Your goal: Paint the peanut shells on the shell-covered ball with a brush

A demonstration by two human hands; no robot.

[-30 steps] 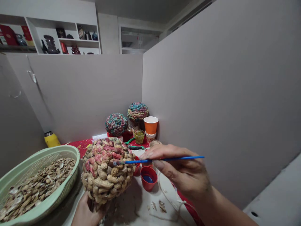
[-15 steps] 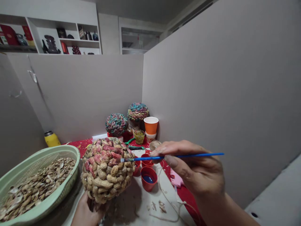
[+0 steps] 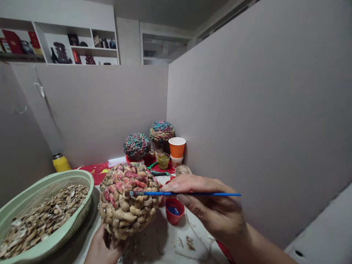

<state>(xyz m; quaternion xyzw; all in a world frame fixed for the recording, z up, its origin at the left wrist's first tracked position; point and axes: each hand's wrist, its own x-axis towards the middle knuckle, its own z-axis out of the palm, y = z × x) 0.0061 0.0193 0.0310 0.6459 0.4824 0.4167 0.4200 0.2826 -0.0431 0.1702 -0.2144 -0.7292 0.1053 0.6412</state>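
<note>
A ball covered in peanut shells [image 3: 128, 200], partly painted red on top, is held up from below by my left hand [image 3: 101, 249], whose fingers wrap its base. My right hand [image 3: 209, 209] pinches a thin blue paintbrush [image 3: 187, 193] lying level, with its bristle tip touching the ball's front among the red shells. Just under the brush stands a small red cup of blue paint [image 3: 174, 211].
A green basket of peanut shells [image 3: 41, 216] sits at the left. At the back stand two painted shell balls [image 3: 136, 145], an orange paper cup [image 3: 177, 147], a cup of yellow paint [image 3: 163, 160], green-handled pliers [image 3: 159, 172], a twine roll [image 3: 183, 169] and a yellow bottle [image 3: 61, 162]. Grey partitions enclose the table.
The brush drew back to the right half a second ago, then came left again so its tip is back on the ball. The ball has shifted slightly.
</note>
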